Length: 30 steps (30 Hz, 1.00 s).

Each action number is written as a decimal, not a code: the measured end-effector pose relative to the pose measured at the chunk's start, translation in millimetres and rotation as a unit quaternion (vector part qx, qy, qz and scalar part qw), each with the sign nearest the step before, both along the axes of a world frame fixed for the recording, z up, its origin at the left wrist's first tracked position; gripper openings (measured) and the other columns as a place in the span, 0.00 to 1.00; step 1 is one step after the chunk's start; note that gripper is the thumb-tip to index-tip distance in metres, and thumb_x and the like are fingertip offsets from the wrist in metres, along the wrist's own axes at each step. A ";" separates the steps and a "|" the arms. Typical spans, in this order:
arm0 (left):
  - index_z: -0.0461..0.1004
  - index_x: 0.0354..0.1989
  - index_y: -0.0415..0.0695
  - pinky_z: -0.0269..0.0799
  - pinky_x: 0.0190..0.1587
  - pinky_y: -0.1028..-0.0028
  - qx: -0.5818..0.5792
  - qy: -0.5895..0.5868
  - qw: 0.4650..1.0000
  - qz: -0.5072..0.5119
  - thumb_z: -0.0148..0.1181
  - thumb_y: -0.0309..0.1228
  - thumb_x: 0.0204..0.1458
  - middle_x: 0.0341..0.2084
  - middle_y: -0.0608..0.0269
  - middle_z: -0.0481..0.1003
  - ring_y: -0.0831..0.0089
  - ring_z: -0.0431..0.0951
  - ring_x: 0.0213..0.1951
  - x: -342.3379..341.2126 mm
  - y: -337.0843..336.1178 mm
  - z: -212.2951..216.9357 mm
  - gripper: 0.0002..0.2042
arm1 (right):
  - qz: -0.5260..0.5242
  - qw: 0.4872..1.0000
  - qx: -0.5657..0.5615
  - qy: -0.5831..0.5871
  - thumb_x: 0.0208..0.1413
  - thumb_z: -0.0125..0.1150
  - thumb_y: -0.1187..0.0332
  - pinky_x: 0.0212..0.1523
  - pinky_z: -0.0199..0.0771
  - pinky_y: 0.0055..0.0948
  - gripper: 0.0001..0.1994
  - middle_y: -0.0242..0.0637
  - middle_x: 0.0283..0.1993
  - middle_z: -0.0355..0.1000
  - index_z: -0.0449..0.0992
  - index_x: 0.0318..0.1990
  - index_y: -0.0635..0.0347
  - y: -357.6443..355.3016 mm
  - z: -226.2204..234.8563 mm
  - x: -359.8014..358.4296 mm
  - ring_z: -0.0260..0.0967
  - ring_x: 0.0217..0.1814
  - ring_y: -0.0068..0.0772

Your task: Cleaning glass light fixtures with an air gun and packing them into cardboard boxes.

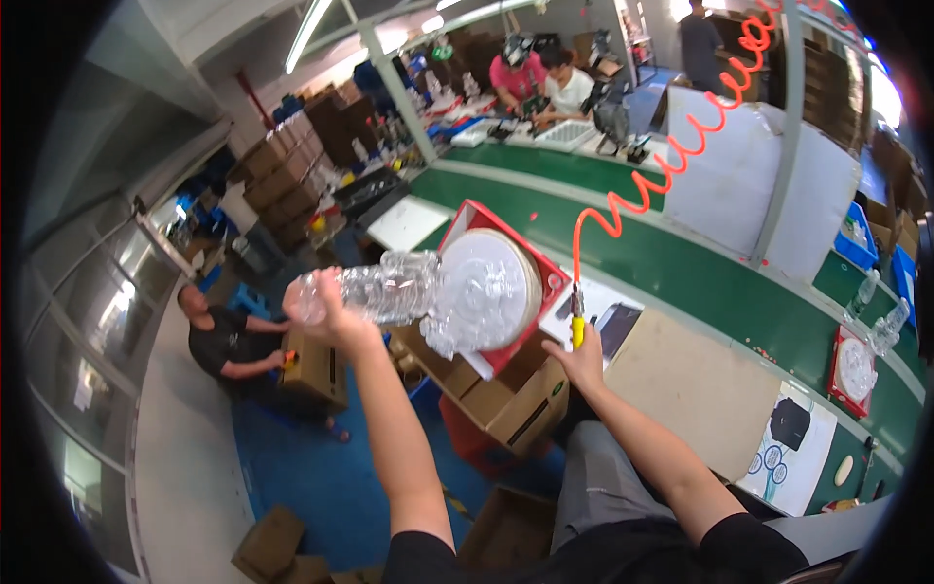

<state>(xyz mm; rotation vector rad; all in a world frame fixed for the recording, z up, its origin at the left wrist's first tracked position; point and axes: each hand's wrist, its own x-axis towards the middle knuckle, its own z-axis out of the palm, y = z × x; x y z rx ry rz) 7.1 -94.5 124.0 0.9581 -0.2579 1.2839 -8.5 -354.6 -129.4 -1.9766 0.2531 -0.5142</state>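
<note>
My left hand (341, 316) is closed round the narrow end of a clear moulded plastic piece (394, 287), shaped rather like a bottle and lying on its side in the air. Its wider end overlaps a round white disc (486, 282) seated in a red square frame (469, 216); whether they are joined I cannot tell. To the right of the frame, my right hand (584, 362) grips a yellow-handled air tool (578, 331). From the tool's metal fitting, an orange coiled hose (671, 161) rises to the upper right. The tool's lower end is hidden by my fingers.
Below the frame stands an open cardboard box (525, 404). A beige board (691, 380) lies beside the green conveyor belt (623, 258). Another red-framed disc (854, 375) with clear plastic rests at right. A seated person (229, 341) handles a carton at left; others work across the belt.
</note>
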 end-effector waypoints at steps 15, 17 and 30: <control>0.63 0.41 0.40 0.70 0.39 0.77 0.176 0.115 0.970 0.119 0.67 0.24 0.45 0.32 0.64 0.68 0.76 0.70 0.35 61.4 54.4 -120.5 0.19 | -0.006 0.998 0.017 0.061 0.36 0.70 0.61 0.42 0.69 0.37 0.31 0.48 0.35 0.69 0.65 0.47 0.70 30.1 -72.2 13.7 0.68 0.38 0.41; 0.67 0.40 0.40 0.71 0.37 0.75 0.181 0.114 0.969 0.127 0.68 0.26 0.45 0.31 0.62 0.71 0.75 0.72 0.34 76.1 57.6 -127.4 0.17 | -0.010 0.997 0.018 0.069 0.37 0.70 0.62 0.42 0.70 0.37 0.31 0.48 0.35 0.69 0.65 0.47 0.70 30.0 -73.0 13.7 0.68 0.38 0.41; 0.71 0.39 0.37 0.72 0.44 0.57 0.501 0.561 0.622 0.219 0.67 0.45 0.43 0.37 0.46 0.75 0.49 0.76 0.42 148.4 105.9 -209.1 0.23 | 0.064 0.990 0.063 0.107 0.39 0.69 0.59 0.50 0.65 0.42 0.35 0.56 0.46 0.61 0.59 0.52 0.69 20.0 -65.3 2.5 0.62 0.47 0.52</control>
